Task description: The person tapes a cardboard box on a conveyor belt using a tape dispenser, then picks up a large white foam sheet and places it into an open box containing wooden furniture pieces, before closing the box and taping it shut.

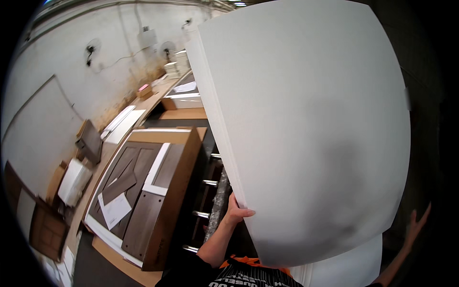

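A large white sheet (306, 119) stands tilted up in front of me and fills much of the head view. Layered edges along its left side suggest several sheets held together; foam or board, I cannot tell which. My left hand (235, 213) grips the lower left edge, thumb on the face and fingers behind. Out past the sheet's lower right side, my right hand (417, 222) is raised with its fingers spread, apart from the sheet and holding nothing. More white sheets (342, 265) lie below, close to my body.
To the left, an open cardboard box (165, 234) holds grey-brown wooden panels, white foam strips and a paper sheet (114, 210). Metal rollers (201, 214) run beside it. A second open box (184, 114) sits farther back. A long bench (155, 93) follows the wall, which carries fans (91, 49).
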Demonstrator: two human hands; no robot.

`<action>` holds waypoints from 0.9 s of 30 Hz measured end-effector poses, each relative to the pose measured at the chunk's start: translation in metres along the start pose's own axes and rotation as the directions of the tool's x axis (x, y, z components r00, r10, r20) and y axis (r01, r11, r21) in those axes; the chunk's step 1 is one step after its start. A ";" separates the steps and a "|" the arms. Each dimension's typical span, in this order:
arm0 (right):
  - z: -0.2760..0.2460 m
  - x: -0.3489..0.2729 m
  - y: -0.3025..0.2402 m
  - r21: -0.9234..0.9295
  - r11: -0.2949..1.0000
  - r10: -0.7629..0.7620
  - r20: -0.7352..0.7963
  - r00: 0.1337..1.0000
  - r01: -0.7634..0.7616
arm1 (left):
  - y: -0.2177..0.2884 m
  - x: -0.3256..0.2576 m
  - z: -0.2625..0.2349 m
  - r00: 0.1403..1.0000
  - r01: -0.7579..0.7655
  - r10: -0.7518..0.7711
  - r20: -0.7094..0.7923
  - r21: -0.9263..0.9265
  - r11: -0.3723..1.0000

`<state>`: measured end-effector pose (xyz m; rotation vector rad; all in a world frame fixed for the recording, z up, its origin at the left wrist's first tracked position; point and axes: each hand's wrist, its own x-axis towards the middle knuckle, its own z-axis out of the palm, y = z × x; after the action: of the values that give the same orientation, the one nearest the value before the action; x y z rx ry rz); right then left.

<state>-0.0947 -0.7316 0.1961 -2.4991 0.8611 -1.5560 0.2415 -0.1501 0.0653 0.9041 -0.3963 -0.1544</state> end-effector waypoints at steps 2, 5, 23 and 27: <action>0.049 0.046 -0.024 0.216 0.976 -0.008 0.159 0.987 -0.027 | 0.023 -0.012 -0.024 0.999 -0.040 0.040 -0.005 -0.008 0.999; 0.119 0.088 -0.106 0.619 0.758 -0.264 0.579 0.771 -0.205 | 0.046 -0.025 -0.049 0.985 -0.167 0.164 -0.054 -0.060 0.984; 0.446 0.145 -0.506 0.937 0.180 -0.837 0.305 0.453 -0.298 | 0.133 -0.134 -0.118 0.388 -0.336 0.652 -0.651 0.559 0.758; 0.479 0.163 -0.610 0.970 -0.034 -0.883 0.083 0.462 -0.239 | 0.156 -0.164 -0.070 0.167 -0.311 0.802 -0.573 0.742 0.594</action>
<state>0.6200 -0.4073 0.3064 -1.7240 -1.0380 -0.2982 0.1134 0.0452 0.1054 1.1038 0.3033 1.2497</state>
